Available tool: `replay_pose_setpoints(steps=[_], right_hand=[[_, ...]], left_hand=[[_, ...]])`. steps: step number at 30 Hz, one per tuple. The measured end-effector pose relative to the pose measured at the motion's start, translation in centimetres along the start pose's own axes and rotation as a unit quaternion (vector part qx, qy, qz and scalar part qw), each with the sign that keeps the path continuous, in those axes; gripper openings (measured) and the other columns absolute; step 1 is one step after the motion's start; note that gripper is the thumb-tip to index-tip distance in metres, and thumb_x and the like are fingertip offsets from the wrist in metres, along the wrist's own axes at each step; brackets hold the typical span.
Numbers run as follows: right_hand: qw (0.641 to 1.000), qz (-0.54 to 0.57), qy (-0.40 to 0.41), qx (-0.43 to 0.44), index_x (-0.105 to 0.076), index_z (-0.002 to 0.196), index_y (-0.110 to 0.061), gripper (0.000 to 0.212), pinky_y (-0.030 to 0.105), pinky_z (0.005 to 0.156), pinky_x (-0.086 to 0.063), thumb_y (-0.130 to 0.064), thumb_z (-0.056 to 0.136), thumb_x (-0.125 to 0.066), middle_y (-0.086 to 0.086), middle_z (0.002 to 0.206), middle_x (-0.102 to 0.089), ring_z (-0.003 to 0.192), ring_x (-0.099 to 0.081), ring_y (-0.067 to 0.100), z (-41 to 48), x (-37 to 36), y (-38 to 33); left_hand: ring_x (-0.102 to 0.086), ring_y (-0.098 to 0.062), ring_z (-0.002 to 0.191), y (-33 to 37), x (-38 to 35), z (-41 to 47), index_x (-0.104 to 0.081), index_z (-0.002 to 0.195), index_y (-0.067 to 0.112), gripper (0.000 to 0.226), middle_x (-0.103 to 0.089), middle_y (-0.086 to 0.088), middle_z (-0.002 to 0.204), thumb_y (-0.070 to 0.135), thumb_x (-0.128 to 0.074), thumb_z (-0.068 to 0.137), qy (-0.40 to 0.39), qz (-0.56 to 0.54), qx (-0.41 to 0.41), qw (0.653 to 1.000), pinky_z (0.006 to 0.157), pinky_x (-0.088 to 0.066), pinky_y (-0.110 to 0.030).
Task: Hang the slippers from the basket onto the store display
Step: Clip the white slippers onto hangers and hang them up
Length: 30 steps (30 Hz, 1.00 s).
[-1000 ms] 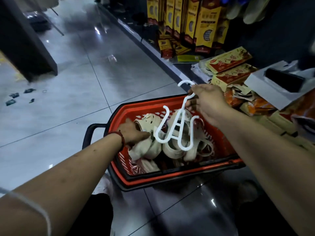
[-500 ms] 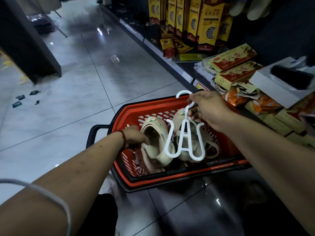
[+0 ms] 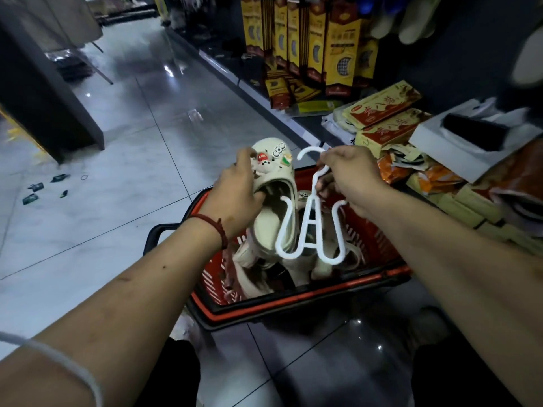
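1 cream rubber clog slipper with small charms on its toe (image 3: 271,174) is hanging toe-up over the far left corner of the red plastic shopping basket (image 3: 293,301), with the left hand (image 3: 235,195) gripping it, fingers curling into its opening. Just beside it, the right hand (image 3: 349,177) is pinching the neck of a white plastic slipper hanger (image 3: 311,230) below its top hook, and the 2 lower prongs are dangling over the basket's middle. More cream slippers (image 3: 252,284) are lying inside the basket, which is sitting on the glossy grey tiled floor (image 3: 147,171) beside a low shelf's edge, where yellow-and-red flat packets (image 3: 382,104) are lying.
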State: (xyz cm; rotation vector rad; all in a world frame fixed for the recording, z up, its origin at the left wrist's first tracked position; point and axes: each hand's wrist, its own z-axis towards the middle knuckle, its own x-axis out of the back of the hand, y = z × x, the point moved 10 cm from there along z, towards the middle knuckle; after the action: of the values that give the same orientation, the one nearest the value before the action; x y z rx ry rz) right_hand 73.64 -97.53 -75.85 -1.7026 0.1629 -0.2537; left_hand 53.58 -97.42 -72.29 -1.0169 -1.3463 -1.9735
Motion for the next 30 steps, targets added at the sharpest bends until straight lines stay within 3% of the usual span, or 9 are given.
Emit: replay_pose_setpoints(steps=[3, 7, 11, 13, 18, 23, 28, 30], right_hand=[[0.998, 0.029, 0.045, 0.026, -0.061, 0.092, 0.001, 0.021, 0.031, 0.046, -0.050, -0.013, 0.103, -0.049, 0.013, 0.047, -0.061, 0.042, -0.057, 0.025, 0.5, 1.5, -1.0], [0.996, 0.000, 0.080, 0.029, -0.062, 0.085, -0.007, 0.024, 0.029, 0.047, -0.047, -0.015, 0.103, -0.049, 0.009, 0.050, -0.060, 0.043, -0.055, 0.024, 1.0, 3.5, -1.4], [0.991, 0.004, 0.132, 0.007, -0.061, 0.085, -0.009, 0.022, 0.029, 0.048, -0.044, -0.014, 0.102, -0.048, 0.008, 0.055, -0.059, 0.045, -0.052, 0.022, 1.8, 6.5, -1.3], [0.989, 0.022, 0.148, -0.004, -0.061, 0.083, -0.009, 0.022, 0.028, 0.046, -0.042, -0.015, 0.102, -0.050, 0.007, 0.055, -0.059, 0.043, -0.050, 0.018, 2.0, 7.6, -1.2], [0.989, 0.043, 0.133, 0.049, -0.061, 0.085, -0.014, 0.025, 0.026, 0.045, -0.040, -0.021, 0.105, -0.047, 0.004, 0.054, -0.055, 0.043, -0.047, 0.015, 2.1, 7.5, -2.5], [0.983, -0.033, 0.107, 0.148, -0.060, 0.091, -0.010, 0.026, 0.026, 0.041, -0.039, -0.023, 0.107, -0.043, 0.005, 0.056, -0.054, 0.040, -0.049, 0.013, 1.4, 5.1, -4.7], [0.973, -0.059, 0.089, 0.202, -0.060, 0.093, -0.011, 0.025, 0.029, 0.045, -0.042, -0.024, 0.106, -0.044, 0.008, 0.064, -0.057, 0.043, -0.050, 0.012, 0.8, 3.4, -6.0], [0.972, -0.056, 0.079, 0.212, -0.061, 0.095, -0.007, 0.025, 0.029, 0.045, -0.042, -0.023, 0.106, -0.045, 0.012, 0.066, -0.057, 0.044, -0.051, 0.013, 0.5, 2.8, -6.4]], left_hand=[[-0.057, -0.026, 0.092, 2.0, -0.6, -0.4, -0.036, 0.132, 0.019, 0.054, -0.059, -0.012, 0.118, 0.005, -0.061, 0.086, 0.001, 0.049, -0.059, 0.997, 0.076, -0.047, -0.035], [-0.057, -0.035, 0.082, 5.1, -1.9, -1.3, -0.043, 0.119, 0.015, 0.040, -0.056, -0.009, 0.113, 0.003, -0.058, 0.083, -0.015, 0.118, -0.145, 0.982, 0.065, -0.039, -0.037], [-0.058, -0.036, 0.072, 8.2, -2.4, -3.1, -0.047, 0.116, 0.013, 0.042, -0.055, -0.014, 0.110, 0.007, -0.055, 0.076, -0.039, 0.183, -0.294, 0.937, 0.055, -0.041, -0.037], [-0.057, -0.034, 0.073, 8.8, -2.6, -3.6, -0.051, 0.115, 0.011, 0.040, -0.055, -0.013, 0.107, 0.008, -0.057, 0.075, -0.041, 0.203, -0.324, 0.923, 0.053, -0.042, -0.035], [-0.041, -0.024, 0.071, 9.1, -2.1, -3.4, -0.052, 0.105, 0.013, 0.025, -0.047, -0.014, 0.100, 0.019, -0.052, 0.080, -0.011, 0.203, -0.319, 0.926, 0.055, -0.028, -0.030], [-0.047, -0.030, 0.089, 7.2, -2.4, -2.8, -0.049, 0.096, 0.025, 0.026, -0.045, -0.012, 0.110, 0.031, -0.061, 0.073, -0.065, 0.202, -0.290, 0.933, 0.072, -0.047, -0.044], [-0.050, -0.019, 0.086, 6.9, -0.7, -2.8, -0.067, 0.093, 0.028, 0.042, -0.050, 0.002, 0.096, 0.066, -0.051, 0.087, -0.036, 0.185, -0.282, 0.941, 0.079, -0.043, -0.038], [-0.052, -0.015, 0.084, 6.7, 0.5, -2.6, -0.062, 0.085, 0.029, 0.038, -0.052, 0.007, 0.089, 0.063, -0.046, 0.093, -0.009, 0.162, -0.258, 0.953, 0.077, -0.044, -0.037]])
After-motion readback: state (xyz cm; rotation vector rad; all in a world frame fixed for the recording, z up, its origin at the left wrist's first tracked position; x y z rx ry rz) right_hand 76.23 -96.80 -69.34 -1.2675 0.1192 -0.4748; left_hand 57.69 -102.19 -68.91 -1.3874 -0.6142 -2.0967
